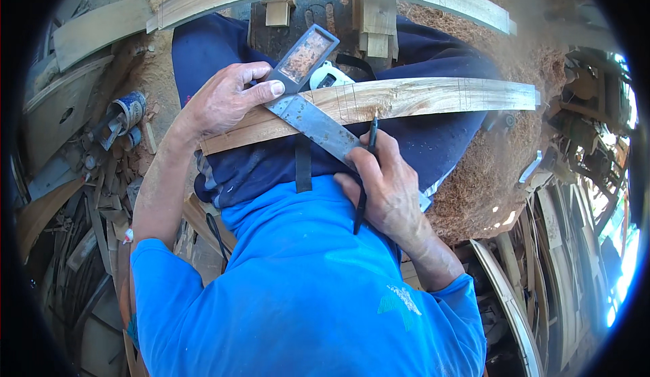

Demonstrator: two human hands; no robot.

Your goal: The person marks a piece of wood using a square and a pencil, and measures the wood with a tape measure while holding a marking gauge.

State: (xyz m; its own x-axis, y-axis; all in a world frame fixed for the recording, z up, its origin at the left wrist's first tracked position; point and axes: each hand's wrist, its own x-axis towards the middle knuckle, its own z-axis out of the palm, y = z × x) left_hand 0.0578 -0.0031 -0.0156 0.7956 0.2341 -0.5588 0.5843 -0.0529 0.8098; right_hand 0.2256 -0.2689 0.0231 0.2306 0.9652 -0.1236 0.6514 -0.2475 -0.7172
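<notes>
Sawdust-strewn ground [470, 194], left hand [227, 99], thumb uppermost, clasping a square [315, 125], right hand [391, 191] curled around a pen [373, 133]

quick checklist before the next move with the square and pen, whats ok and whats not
1. Left hand on the square: ok, thumb rests on it.
2. Blade across the wood strip: ok, it lies slantwise over it.
3. Pen in the right hand: ok, held in the fingers.
4. Pen tip touching wood: cannot tell.
5. Tape measure well away from the square: not ok, right beside it.
</notes>
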